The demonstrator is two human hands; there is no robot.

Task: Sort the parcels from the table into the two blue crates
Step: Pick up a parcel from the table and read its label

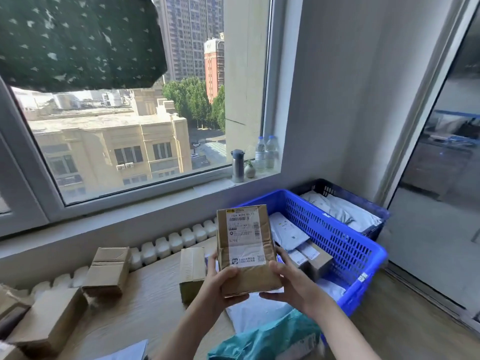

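Left hand [220, 284] and right hand [292, 284] grip the lower corners of a labelled cardboard parcel [245, 245], fingers curled round it, held upright over the right end of the table [148, 302]. Near blue crate [348, 250] sits just right of it, part-filled; far blue crate [375, 207] behind. Cardboard boxes [109, 271] lie to the left on the table; a teal mailer [267, 339] lies below the wrists.

I read "102A N294" on the white shipping label [242, 229] of the brown cardboard parcel [249, 276]; "N294" repeats lower down.
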